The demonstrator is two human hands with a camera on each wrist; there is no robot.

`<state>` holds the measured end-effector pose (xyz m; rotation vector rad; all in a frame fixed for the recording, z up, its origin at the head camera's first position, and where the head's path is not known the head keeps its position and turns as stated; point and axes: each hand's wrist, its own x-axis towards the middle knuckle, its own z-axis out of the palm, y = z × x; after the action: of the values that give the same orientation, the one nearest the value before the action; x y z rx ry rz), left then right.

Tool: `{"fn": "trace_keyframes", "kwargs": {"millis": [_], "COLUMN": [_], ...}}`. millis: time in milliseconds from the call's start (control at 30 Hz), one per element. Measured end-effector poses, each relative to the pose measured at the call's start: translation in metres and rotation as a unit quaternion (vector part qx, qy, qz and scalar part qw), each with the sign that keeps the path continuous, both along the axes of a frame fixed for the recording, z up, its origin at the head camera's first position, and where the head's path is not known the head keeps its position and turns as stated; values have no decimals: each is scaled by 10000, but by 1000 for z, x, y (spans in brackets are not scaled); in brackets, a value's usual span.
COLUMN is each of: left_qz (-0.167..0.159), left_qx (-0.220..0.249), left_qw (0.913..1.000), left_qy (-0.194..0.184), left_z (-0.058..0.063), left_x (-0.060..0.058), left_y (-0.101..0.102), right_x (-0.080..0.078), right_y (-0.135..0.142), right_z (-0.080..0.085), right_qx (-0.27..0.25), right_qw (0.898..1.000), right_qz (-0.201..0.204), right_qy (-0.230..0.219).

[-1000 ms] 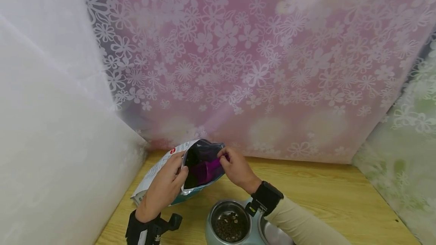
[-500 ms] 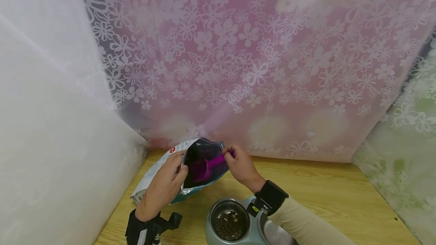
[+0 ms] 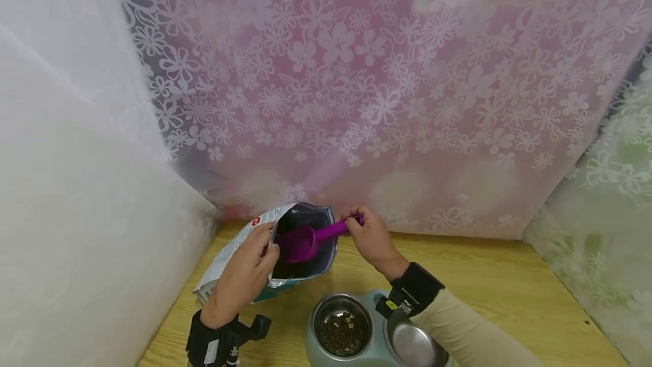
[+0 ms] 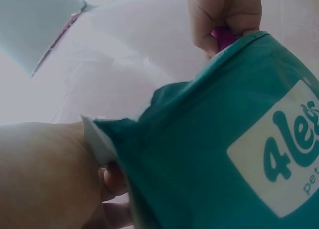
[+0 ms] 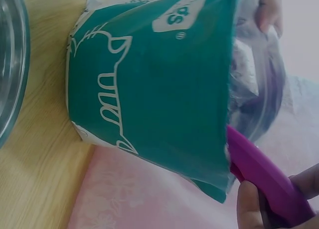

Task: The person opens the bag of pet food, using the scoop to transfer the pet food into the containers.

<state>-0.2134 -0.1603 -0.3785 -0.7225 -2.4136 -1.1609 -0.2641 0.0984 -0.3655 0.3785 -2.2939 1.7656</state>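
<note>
A teal and white pet food bag leans at the left, its mouth facing the head camera. My left hand grips the near-left rim, thumb at the opening and fingers on the outer side. With its fingers around the handle, my right hand holds a purple scoop whose bowl is inside the mouth. What lies in the bowl is too dark to tell. In the right wrist view the scoop's handle slants out past the teal front panel.
Below the hands stands a pale blue double feeder. Its left steel bowl holds brown kibble; the right one shows bare metal, partly behind the right wrist. A pink flowered sheet hangs behind the wooden table.
My right hand has moved up and to the right, drawing the scoop partly out, so more of its handle and bowl shows. My left hand has kept its grip on the bag.
</note>
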Motion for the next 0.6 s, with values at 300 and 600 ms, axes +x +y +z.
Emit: {"fn": "trace_keyframes", "kwargs": {"millis": [300,600], "left_qz": [64,-3], "left_qx": [-42,20], "left_qw": [10000,9999], "left_qy": [9,-110], "left_z": [1,0], "left_x": [-1,-2], "left_y": [1,1], "right_x": [3,11], "right_y": [20,43], "right_z": [16,28], "right_qx": [79,-282], "right_qw": [9996,9974], "right_qz": [-164,58], "right_qy": [-208,-656]}}
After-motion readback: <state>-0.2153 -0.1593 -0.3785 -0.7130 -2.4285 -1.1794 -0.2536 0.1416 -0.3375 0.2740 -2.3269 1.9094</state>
